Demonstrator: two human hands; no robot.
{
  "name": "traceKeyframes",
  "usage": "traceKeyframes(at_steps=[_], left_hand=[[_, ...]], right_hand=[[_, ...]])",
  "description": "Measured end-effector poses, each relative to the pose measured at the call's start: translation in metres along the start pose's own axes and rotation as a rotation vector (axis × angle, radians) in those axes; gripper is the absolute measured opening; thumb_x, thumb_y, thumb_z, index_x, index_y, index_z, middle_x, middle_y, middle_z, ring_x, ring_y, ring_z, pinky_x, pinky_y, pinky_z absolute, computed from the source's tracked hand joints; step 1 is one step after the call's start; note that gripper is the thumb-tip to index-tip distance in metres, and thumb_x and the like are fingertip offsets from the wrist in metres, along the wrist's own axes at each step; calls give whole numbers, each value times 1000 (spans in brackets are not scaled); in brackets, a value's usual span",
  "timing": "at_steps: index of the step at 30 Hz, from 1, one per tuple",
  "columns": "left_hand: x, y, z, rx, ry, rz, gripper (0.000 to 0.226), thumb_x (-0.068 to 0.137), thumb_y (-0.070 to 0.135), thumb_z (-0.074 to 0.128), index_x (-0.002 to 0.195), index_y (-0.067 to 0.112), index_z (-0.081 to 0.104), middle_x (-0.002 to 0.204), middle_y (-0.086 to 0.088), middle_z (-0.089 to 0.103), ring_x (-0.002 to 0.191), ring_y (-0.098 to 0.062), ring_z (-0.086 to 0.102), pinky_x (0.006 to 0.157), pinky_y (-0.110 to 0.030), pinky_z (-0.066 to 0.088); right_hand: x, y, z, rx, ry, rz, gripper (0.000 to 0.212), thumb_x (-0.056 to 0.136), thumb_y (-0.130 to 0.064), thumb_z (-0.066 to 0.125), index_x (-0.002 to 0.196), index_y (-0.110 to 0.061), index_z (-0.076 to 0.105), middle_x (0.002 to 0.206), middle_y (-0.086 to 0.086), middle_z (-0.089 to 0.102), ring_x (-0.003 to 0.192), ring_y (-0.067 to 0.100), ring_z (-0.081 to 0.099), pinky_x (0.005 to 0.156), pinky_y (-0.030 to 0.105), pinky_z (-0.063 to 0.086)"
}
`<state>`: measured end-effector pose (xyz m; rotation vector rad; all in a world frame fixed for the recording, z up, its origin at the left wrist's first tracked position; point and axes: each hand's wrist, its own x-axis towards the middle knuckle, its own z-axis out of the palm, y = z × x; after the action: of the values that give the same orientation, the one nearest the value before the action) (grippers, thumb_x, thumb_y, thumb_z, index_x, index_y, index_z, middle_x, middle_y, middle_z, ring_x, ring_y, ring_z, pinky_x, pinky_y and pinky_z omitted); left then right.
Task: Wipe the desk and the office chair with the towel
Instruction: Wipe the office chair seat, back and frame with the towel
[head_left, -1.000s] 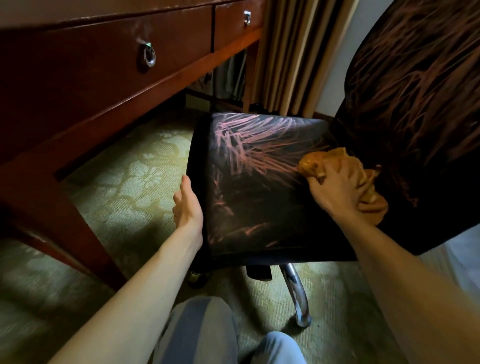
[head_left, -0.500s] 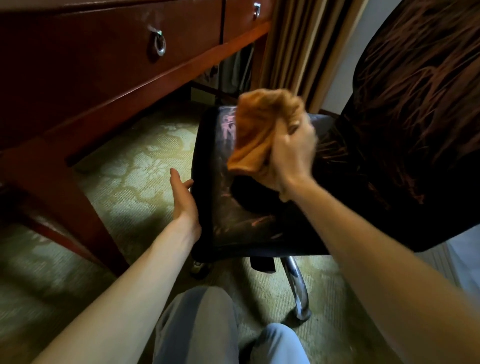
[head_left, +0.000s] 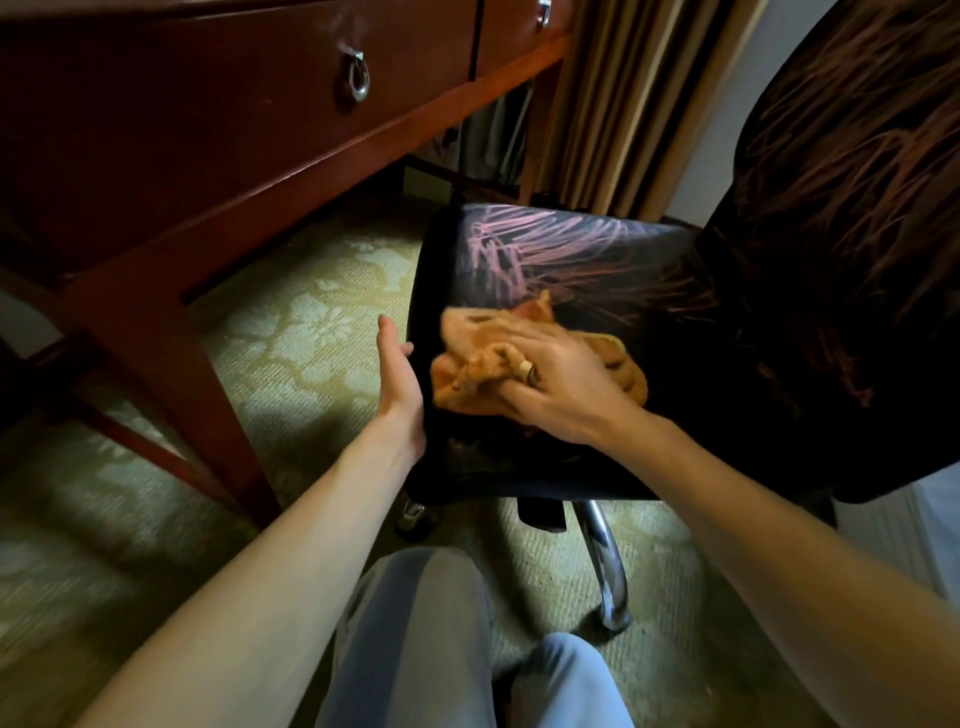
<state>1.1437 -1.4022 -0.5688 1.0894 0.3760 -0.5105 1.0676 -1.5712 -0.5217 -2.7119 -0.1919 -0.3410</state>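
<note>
The office chair has a dark patterned seat (head_left: 571, 270) and a tall dark backrest (head_left: 852, 218) at the right. An orange towel (head_left: 478, 358) lies crumpled on the seat's left front part. My right hand (head_left: 556, 387) lies on top of the towel with its fingers curled into the cloth. My left hand (head_left: 397, 374) rests flat against the seat's left edge, fingers straight. The reddish wooden desk (head_left: 208, 119) with ring-pull drawers fills the upper left.
A desk leg (head_left: 208, 415) slants down to the patterned green carpet (head_left: 311, 332) left of the chair. The chair's chrome base leg (head_left: 605, 566) sticks out toward my knees (head_left: 415, 639). Beige curtains (head_left: 634, 93) hang behind the chair.
My right hand had lifted the towel off the seat's right side into the air; now it has come down with the towel onto the seat's left front part. My left hand stays at the seat edge.
</note>
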Motion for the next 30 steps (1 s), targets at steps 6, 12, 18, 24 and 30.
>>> traceKeyframes(at_steps=[6,12,18,24,30], left_hand=[[-13,6,-19,35,-59,-15,29,103,38,42,89,17,57,61,1,57,43,-11,57,42,-17,44],[-19,-16,-34,294,36,-94,35,109,32,39,93,13,64,82,-5,62,57,-12,59,44,-19,43],[-12,-32,-37,520,48,-82,69,105,63,31,159,20,39,161,-11,42,144,-32,44,118,-43,38],[-5,-31,-36,583,34,-2,54,109,47,41,146,10,54,139,-15,62,120,-30,62,81,-26,47],[-8,-39,-47,531,-77,-34,55,101,56,55,136,14,59,121,-12,72,101,-26,70,62,-26,51]], right_hand=[[22,-6,-41,418,507,269,28,93,-35,55,107,-23,76,101,-9,77,99,10,72,90,44,58],[54,-5,-34,78,243,136,66,75,-57,66,136,-38,50,134,-7,59,131,18,53,113,57,40],[71,0,26,-288,-273,237,95,73,-81,66,154,-50,27,172,1,7,158,34,-5,118,73,4],[49,-10,14,-275,-269,93,71,75,-61,71,140,-37,54,159,-5,41,141,35,38,116,57,31],[-2,-42,-23,-305,-469,-211,72,68,-68,54,128,-30,67,140,-8,60,128,20,54,112,43,39]])
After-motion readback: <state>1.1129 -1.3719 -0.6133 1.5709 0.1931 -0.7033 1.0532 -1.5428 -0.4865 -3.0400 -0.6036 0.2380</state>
